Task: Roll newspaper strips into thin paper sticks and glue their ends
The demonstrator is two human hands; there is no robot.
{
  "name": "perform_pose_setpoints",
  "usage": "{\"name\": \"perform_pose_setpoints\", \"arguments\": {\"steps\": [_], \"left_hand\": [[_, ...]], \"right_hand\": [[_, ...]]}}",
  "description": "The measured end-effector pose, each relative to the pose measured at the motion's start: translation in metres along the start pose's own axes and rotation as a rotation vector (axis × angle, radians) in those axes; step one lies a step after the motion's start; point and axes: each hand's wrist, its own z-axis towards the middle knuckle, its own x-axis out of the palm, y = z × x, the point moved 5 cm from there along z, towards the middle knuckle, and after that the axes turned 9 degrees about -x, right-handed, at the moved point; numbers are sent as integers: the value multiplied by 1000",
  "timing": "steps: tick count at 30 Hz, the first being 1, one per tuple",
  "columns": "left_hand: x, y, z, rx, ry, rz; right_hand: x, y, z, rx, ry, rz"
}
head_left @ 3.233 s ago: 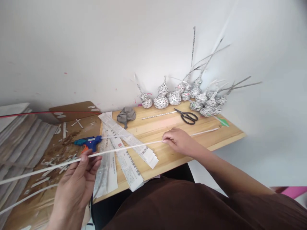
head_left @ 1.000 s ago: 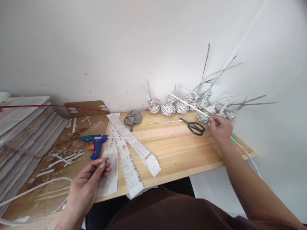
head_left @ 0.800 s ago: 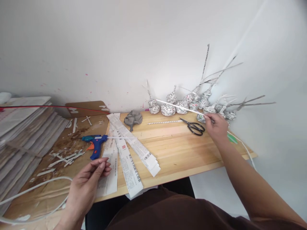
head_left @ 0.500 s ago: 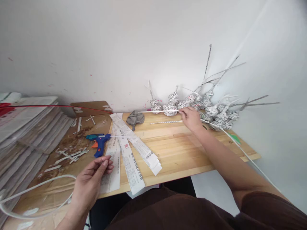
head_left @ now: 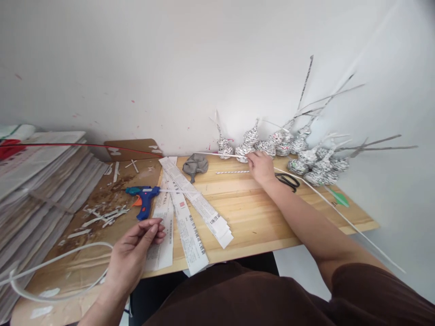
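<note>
My right hand (head_left: pixel 261 167) is over the far middle of the wooden board, its fingers closed on a long thin white paper stick (head_left: pixel 343 213). The stick's left end reaches towards a crumpled grey balloon-like piece (head_left: pixel 195 165), and its other end slopes past the board's right edge. Beside my fingers lies a shorter striped paper stick (head_left: pixel 233 172). Black-handled scissors (head_left: pixel 288 181) are partly under my wrist. My left hand (head_left: pixel 141 244) hovers by the near left, fingers curled and thumb against them, nothing visible in it. Closest to it are a blue glue gun (head_left: pixel 147 199) and newspaper strips (head_left: pixel 188 231).
Several woven paper gourd shapes (head_left: pixel 250 138) stand along the wall, some with long sticks poking out. On the left are stacked newspapers (head_left: pixel 50 190), white scraps (head_left: pixel 105 216) and a looped white cable (head_left: pixel 64 296). A green leaf-shaped piece (head_left: pixel 340 198) lies at right.
My right hand has moved left along the white stick's line, uncovering the scissors. My left hand keeps its curled shape. The whole view has shifted slightly.
</note>
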Motion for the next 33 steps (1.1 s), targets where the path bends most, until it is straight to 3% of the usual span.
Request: {"name": "perform_pose_setpoints", "arguments": {"steps": [8, 13, 18, 25, 29, 33], "left_hand": [[-3, 0, 0, -6, -24, 26], [-1, -2, 0, 2, -31, 22], [-2, -1, -1, 21, -21, -25], [5, -6, -5, 71, 26, -99], [28, -25, -13, 9, 57, -110], [54, -51, -18, 43, 157, -272]], "right_hand": [[1, 26, 6, -68, 62, 34], [14, 44, -2, -130, 218, 177], [18, 59, -5, -136, 230, 219], [-21, 111, -9, -257, 78, 506], [-50, 150, -24, -351, -46, 644], [-62, 179, -42, -375, -39, 719]]}}
